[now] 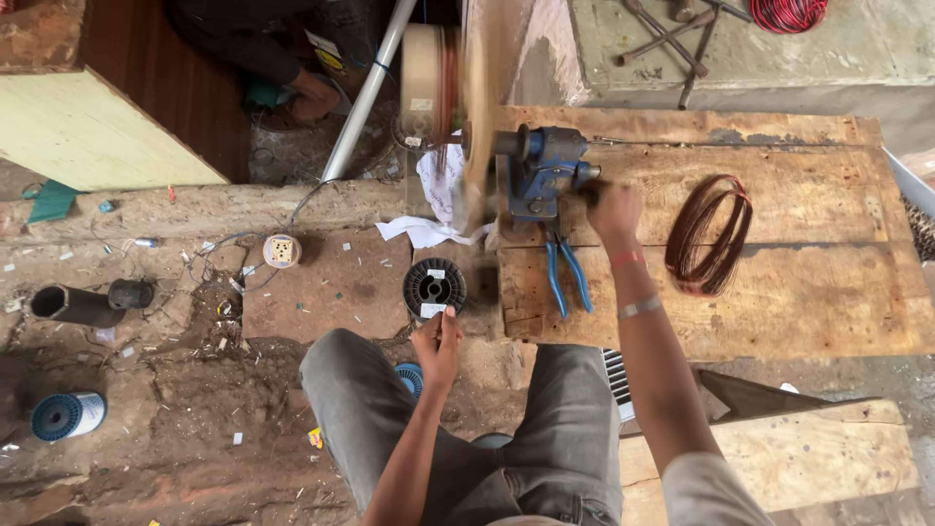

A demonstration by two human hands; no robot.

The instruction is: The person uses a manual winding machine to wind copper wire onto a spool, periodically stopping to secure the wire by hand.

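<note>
A blue hand-cranked winding machine stands upright at the wooden counter's left edge, its wheel blurred. Left of the counter, 1 black wire spool lies flat on the floor.

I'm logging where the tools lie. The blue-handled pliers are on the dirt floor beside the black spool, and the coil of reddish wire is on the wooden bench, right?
Not quite. The head view shows the blue-handled pliers lying on the wooden bench, just below the blue winding machine, not on the floor. The coil of reddish wire is on the bench, as you said.
</note>
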